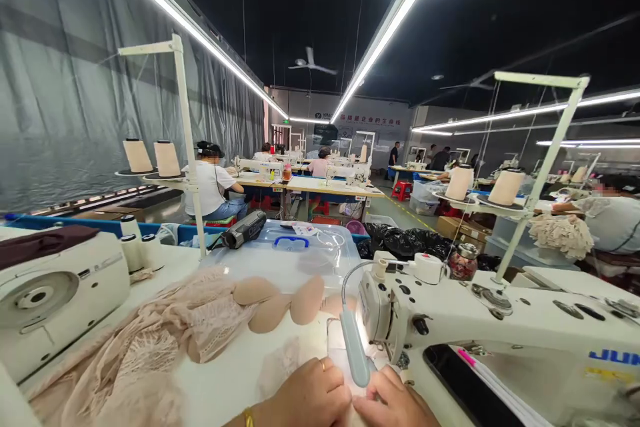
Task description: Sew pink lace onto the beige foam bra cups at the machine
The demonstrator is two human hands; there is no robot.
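My left hand (305, 395), with a ring and a gold bracelet, lies knuckles-up on a small piece of pale lace fabric (280, 363) on the white table, its fingers curled down on the fabric. My right hand (395, 403) rests beside it under the lit needle area of a white sewing machine (500, 327), its fingers pressed to the fabric too. A small lamp (353, 347) on a bent neck hangs just above both hands. Beige bra cups (280, 307) and a heap of pink lace (145, 353) lie to the left.
A second white machine (55, 293) stands at the left. A clear plastic box with a blue handle (295, 247) sits behind the cups. Thread cones (150, 159) stand on racks. Other workers sit at sewing tables farther back and at the right.
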